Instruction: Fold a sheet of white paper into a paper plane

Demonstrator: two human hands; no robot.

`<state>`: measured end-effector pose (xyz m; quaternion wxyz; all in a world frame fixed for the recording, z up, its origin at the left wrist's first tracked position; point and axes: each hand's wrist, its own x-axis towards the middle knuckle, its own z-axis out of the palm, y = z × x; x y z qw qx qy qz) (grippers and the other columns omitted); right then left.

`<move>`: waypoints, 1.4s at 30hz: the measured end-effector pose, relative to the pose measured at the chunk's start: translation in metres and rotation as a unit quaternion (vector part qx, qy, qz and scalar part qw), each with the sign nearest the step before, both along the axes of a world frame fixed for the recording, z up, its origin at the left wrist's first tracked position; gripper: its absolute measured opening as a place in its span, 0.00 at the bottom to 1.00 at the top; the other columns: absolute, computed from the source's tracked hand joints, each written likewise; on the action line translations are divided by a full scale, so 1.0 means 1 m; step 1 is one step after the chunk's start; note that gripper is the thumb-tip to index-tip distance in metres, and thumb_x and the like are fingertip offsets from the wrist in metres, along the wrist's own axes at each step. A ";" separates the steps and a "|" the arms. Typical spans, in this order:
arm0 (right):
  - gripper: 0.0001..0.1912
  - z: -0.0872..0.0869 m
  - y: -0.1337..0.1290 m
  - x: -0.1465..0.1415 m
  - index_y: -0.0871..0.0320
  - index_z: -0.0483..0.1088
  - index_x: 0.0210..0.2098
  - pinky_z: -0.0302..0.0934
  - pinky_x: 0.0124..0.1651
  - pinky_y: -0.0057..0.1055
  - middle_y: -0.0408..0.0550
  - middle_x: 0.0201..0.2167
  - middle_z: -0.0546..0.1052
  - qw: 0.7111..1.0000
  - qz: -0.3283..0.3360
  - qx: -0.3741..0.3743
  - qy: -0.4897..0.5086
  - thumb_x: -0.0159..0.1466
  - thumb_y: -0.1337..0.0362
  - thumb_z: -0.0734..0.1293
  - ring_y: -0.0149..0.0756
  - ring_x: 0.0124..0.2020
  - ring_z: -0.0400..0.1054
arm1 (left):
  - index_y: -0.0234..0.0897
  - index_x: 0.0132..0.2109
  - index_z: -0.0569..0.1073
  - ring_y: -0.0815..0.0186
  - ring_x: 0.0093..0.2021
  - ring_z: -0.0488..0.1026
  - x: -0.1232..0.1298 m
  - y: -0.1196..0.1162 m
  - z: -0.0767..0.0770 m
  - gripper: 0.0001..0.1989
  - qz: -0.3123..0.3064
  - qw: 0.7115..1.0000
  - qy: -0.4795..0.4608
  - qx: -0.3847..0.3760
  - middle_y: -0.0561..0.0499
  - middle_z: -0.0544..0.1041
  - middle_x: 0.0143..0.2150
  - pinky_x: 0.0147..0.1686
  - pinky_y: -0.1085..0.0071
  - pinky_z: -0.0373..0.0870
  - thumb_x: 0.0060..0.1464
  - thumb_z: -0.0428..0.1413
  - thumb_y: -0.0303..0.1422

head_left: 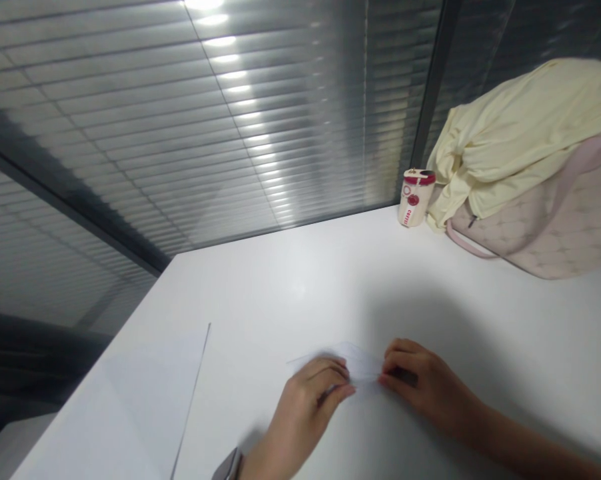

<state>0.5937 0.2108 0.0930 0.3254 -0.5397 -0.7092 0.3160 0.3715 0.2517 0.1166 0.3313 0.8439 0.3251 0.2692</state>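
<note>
A small folded piece of pale paper (pixel 361 367) is held between my two hands, just over the white table. Its outline is faint against the tabletop, so the exact shape of the folds is hard to make out. My left hand (pixel 313 393) pinches the paper's left side between thumb and fingers, covering part of it; a pointed edge shows beyond the knuckles. On the right corner, the thumb and fingertips of my right hand (pixel 420 380) are closed in a pinch. A dark watch (pixel 228 465) sits on my left wrist.
At left lies a large white sheet (pixel 145 393) with a dark right edge. A cream and red coffee cup (pixel 414 200) stands at the back of the white table (pixel 280 287). Beside it rests a pink quilted bag (pixel 555 227) under a pale yellow cloth (pixel 525 127). Blinds (pixel 280 120) rise behind.
</note>
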 end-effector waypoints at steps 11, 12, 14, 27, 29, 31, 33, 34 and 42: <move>0.08 0.000 -0.005 -0.012 0.57 0.62 0.32 0.60 0.43 0.38 0.46 0.33 0.68 0.998 0.003 0.026 -0.052 0.67 0.72 0.58 0.39 0.37 0.63 | 0.38 0.26 0.68 0.61 0.37 0.71 0.012 -0.001 -0.007 0.10 0.139 0.989 0.043 0.022 0.50 0.72 0.33 0.36 0.67 0.70 0.53 0.59 0.28; 0.08 0.000 -0.004 -0.013 0.57 0.62 0.32 0.60 0.43 0.39 0.46 0.33 0.68 0.998 0.001 0.025 -0.057 0.67 0.72 0.58 0.39 0.37 0.62 | 0.38 0.26 0.67 0.61 0.37 0.71 0.012 -0.001 -0.006 0.10 0.140 0.989 0.045 0.023 0.50 0.72 0.33 0.36 0.66 0.70 0.53 0.59 0.28; 0.08 0.000 -0.003 -0.016 0.57 0.61 0.31 0.60 0.42 0.39 0.46 0.32 0.68 0.997 -0.006 0.023 -0.067 0.66 0.72 0.59 0.39 0.37 0.62 | 0.38 0.25 0.67 0.61 0.37 0.71 0.013 -0.001 -0.006 0.11 0.138 0.989 0.048 0.024 0.50 0.72 0.33 0.36 0.66 0.70 0.52 0.59 0.27; 0.09 -0.004 -0.002 -0.023 0.58 0.59 0.29 0.61 0.40 0.41 0.48 0.30 0.66 0.989 -0.037 0.059 -0.127 0.62 0.76 0.60 0.41 0.34 0.61 | 0.37 0.20 0.65 0.62 0.33 0.71 0.013 0.009 -0.006 0.16 0.161 0.981 0.111 0.014 0.51 0.69 0.29 0.33 0.66 0.69 0.48 0.64 0.27; 0.08 -0.006 -0.002 -0.024 0.58 0.59 0.30 0.61 0.40 0.42 0.48 0.31 0.66 0.988 -0.038 0.067 -0.135 0.62 0.76 0.60 0.41 0.35 0.61 | 0.37 0.20 0.65 0.62 0.33 0.70 0.013 0.010 -0.007 0.16 0.159 0.980 0.118 0.013 0.51 0.69 0.28 0.33 0.66 0.69 0.49 0.63 0.28; 0.08 -0.007 -0.002 -0.024 0.58 0.60 0.30 0.62 0.40 0.42 0.49 0.31 0.66 0.986 -0.039 0.071 -0.142 0.62 0.76 0.59 0.41 0.35 0.61 | 0.37 0.21 0.65 0.62 0.33 0.70 0.012 0.011 -0.007 0.16 0.157 0.979 0.129 0.008 0.51 0.69 0.29 0.33 0.66 0.68 0.50 0.63 0.29; 0.08 -0.008 -0.001 -0.024 0.58 0.60 0.30 0.62 0.39 0.42 0.49 0.31 0.66 0.986 -0.039 0.071 -0.148 0.63 0.75 0.59 0.42 0.35 0.61 | 0.36 0.21 0.65 0.62 0.33 0.69 0.012 0.011 -0.007 0.16 0.155 0.978 0.142 0.000 0.51 0.68 0.29 0.33 0.66 0.68 0.50 0.62 0.29; 0.08 -0.008 -0.001 -0.024 0.58 0.60 0.30 0.62 0.39 0.42 0.49 0.31 0.67 0.985 -0.040 0.072 -0.152 0.63 0.75 0.59 0.42 0.35 0.61 | 0.36 0.21 0.65 0.62 0.33 0.69 0.012 0.011 -0.007 0.16 0.154 0.977 0.148 -0.005 0.51 0.68 0.29 0.33 0.66 0.67 0.50 0.62 0.29; 0.08 -0.004 0.000 -0.024 0.58 0.61 0.29 0.63 0.40 0.41 0.50 0.31 0.68 0.982 -0.035 0.071 -0.173 0.62 0.75 0.60 0.42 0.34 0.63 | 0.36 0.21 0.64 0.63 0.33 0.69 0.014 0.010 -0.003 0.16 0.159 0.974 0.163 -0.015 0.50 0.68 0.29 0.35 0.66 0.68 0.51 0.61 0.29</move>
